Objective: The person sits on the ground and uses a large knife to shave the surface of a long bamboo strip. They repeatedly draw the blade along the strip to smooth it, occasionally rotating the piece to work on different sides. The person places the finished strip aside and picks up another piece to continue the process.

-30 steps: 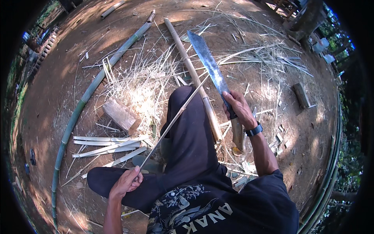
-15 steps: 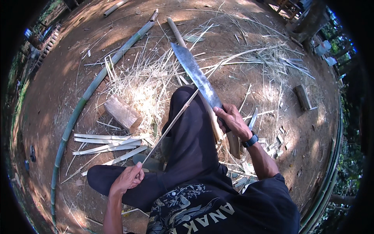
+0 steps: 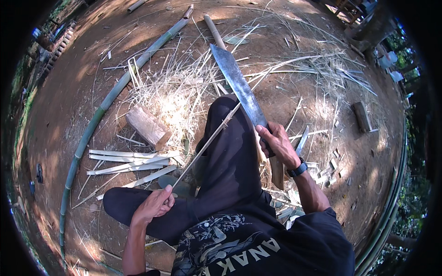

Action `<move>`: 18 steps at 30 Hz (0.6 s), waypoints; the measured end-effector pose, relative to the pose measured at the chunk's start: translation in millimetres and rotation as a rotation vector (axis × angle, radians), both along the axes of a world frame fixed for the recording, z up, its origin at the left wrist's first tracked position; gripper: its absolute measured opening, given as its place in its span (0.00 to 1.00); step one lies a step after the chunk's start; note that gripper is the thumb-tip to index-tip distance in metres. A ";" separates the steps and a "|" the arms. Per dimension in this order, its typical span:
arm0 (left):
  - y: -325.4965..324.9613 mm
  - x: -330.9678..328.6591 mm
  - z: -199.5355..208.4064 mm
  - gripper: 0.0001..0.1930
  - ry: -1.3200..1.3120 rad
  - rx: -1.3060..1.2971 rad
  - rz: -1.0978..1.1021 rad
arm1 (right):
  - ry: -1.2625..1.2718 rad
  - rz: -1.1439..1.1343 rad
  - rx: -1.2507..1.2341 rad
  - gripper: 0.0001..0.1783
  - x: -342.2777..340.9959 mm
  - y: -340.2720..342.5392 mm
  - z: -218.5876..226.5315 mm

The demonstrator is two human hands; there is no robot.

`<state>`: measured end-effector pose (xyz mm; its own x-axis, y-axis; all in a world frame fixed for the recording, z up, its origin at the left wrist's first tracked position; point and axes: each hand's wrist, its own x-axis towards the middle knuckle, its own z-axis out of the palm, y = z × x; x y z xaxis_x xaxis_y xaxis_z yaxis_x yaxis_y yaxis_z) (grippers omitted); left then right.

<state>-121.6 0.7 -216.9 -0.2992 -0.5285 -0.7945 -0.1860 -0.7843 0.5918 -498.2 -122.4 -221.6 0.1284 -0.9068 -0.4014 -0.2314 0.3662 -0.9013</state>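
Observation:
My right hand (image 3: 279, 146) is closed round the handle of a machete (image 3: 237, 82), its broad blade pointing up and left past my raised knee. A thin bamboo strip (image 3: 202, 149) is pinched between the thumb and fingers of my left hand (image 3: 155, 202), above my folded leg. The strip slants up over the knee to the blade's left edge, with small frayed splinters partway along. Under the blade lies a round pole (image 3: 214, 31), partly hidden. A flat wooden piece (image 3: 276, 174) shows just below my right hand.
A long green bamboo pole (image 3: 110, 97) curves along the left. Near it are a wood block (image 3: 146, 125) and several split bamboo slats (image 3: 129, 165). Shavings (image 3: 177, 99) cover the ground ahead. Another knife blade (image 3: 302, 140) and a short log (image 3: 362, 117) lie right.
My left hand has risen slightly with the bamboo strip. Frayed splinters stand out more on the strip near the knee. The machete remains against it, and the whole view has shifted a little.

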 end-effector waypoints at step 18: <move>-1.4 -5.6 -2.0 0.32 0.136 0.081 0.023 | 0.032 0.050 0.003 0.23 15.0 13.6 -4.5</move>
